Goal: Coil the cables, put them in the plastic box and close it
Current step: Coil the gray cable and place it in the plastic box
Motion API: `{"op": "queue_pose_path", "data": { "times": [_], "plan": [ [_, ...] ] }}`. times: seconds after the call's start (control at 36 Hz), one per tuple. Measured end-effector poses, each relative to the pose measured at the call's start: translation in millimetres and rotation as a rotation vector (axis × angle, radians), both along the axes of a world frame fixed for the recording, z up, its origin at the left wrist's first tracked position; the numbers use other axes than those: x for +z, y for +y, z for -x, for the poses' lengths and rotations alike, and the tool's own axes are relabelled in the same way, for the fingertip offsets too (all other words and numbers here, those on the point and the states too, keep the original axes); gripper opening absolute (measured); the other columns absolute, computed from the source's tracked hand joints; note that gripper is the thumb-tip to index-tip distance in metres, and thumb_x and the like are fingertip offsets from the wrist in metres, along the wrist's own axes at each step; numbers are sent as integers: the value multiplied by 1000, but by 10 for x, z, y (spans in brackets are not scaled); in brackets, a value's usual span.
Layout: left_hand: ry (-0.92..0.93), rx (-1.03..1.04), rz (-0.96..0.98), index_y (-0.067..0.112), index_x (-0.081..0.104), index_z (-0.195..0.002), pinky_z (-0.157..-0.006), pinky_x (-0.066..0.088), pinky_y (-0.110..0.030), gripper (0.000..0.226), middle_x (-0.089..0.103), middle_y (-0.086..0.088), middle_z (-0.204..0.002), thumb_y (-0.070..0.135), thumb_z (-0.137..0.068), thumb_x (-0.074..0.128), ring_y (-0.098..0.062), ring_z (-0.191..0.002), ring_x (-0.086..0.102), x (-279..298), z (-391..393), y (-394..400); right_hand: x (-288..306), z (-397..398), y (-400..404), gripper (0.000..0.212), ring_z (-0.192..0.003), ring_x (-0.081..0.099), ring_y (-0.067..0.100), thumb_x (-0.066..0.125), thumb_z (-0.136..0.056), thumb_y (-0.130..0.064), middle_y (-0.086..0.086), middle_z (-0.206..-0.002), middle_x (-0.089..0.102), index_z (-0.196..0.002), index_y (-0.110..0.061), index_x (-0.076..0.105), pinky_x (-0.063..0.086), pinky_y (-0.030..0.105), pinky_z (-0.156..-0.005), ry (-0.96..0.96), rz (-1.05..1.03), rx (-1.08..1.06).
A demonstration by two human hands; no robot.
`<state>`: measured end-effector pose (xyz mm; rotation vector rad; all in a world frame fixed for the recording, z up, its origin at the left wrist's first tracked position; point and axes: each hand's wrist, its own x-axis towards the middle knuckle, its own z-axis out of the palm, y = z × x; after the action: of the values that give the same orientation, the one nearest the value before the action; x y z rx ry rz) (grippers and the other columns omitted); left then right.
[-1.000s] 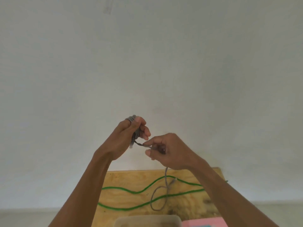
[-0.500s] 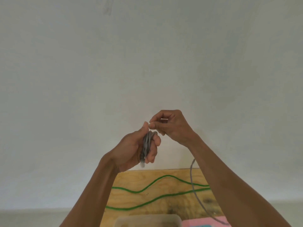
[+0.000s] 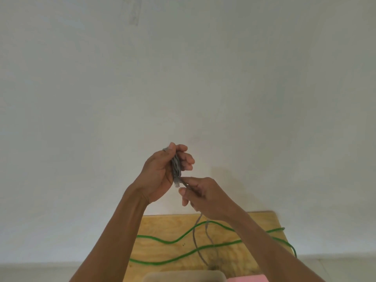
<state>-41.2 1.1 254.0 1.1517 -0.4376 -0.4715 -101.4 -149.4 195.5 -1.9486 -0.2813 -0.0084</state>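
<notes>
My left hand (image 3: pixel 160 174) is raised in front of the wall and grips a small bundle of coiled grey cable (image 3: pixel 176 167), with its plug end poking out below the fingers. Just below and to the right, my right hand (image 3: pixel 201 194) pinches the same cable's free strand. That strand hangs down to the wooden table (image 3: pixel 162 224) as a loose loop. A green cable (image 3: pixel 173 241) lies uncoiled in long waves across the table. The plastic box (image 3: pixel 184 276) shows only its rim at the bottom edge.
A pink object (image 3: pixel 247 278) lies at the bottom edge, right of the box. A plain white wall fills most of the view behind the table. The table's far edge meets the wall.
My right hand went from above the bundle down to below it, drawing the grey strand along. My left hand rose slightly with the bundle. The hanging strand now forms a loop on the table.
</notes>
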Motion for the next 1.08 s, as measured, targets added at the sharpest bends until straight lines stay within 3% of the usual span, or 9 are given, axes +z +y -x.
{"op": "queue_pose_path", "data": {
  "times": [0.14,0.39,0.47,0.58,0.69,0.75,0.83,0.94,1.08],
  "plan": [
    [-22,31,-38,-1,58,-109,-74,58,-28,44,73,-15,-87,36,-97,39,-22,-75,70,-48,23,-37,165,23,-74,16,-50,52,4,60,-96,-28,-9,-74,73,-97,-14,68,39,15,-55,-104,368,3],
    [82,127,78,3,58,-107,-74,58,-31,38,72,-13,-84,34,-103,38,-22,-72,66,-114,-48,-39,258,-14,-57,29,-76,64,20,48,-98,-19,-2,-95,73,-123,-23,62,55,43,-78,-127,667,45],
    [108,133,90,2,58,-105,-73,57,-30,37,71,-12,-83,34,-102,39,-23,-73,68,-114,-65,-6,227,0,-52,36,-60,55,-2,50,-97,-18,-10,-97,74,-129,-28,62,51,30,-72,-145,564,31],
    [-84,140,-239,2,57,-108,-70,55,-31,40,71,-17,-90,34,-106,34,-24,-77,67,-146,-51,27,398,61,-14,25,-60,57,-10,55,-95,-13,-18,-83,67,-113,-24,68,34,10,-60,-188,474,77],
    [-258,51,-467,-5,53,-84,-69,34,-45,67,42,-32,-74,55,-102,30,-42,-69,37,-238,1,43,607,-45,-77,17,-73,66,3,61,-91,-10,-7,-85,72,-98,-25,62,54,28,-70,-226,386,80],
    [-238,8,-513,7,66,-82,-74,39,-50,78,51,-31,-76,62,-101,14,-45,-73,44,-266,43,17,677,-107,-105,16,-71,69,15,64,-91,-10,-4,-76,71,-95,-26,60,57,39,-73,-241,396,100],
    [-200,-57,-478,19,73,-105,-92,50,-46,87,68,-26,-90,64,-97,-1,-30,-83,63,-309,59,-41,742,-198,-129,15,-58,70,22,68,-89,-7,6,-67,72,-87,-19,59,59,38,-65,-227,303,139],
    [-114,-106,-412,5,64,-115,-84,45,-41,97,67,-21,-82,72,-91,-2,-25,-75,59,-331,32,-21,763,-347,-201,20,-56,64,14,85,-75,-9,-4,-65,69,-75,-10,65,49,22,-59,-295,180,86],
    [19,-223,-334,3,61,-97,-70,44,-36,90,63,-20,-74,73,-90,5,-25,-66,55,-269,125,-45,745,-487,-328,22,-61,58,29,90,-67,-10,12,-70,69,-74,-2,71,48,39,-58,-288,21,52]
  ]
}}
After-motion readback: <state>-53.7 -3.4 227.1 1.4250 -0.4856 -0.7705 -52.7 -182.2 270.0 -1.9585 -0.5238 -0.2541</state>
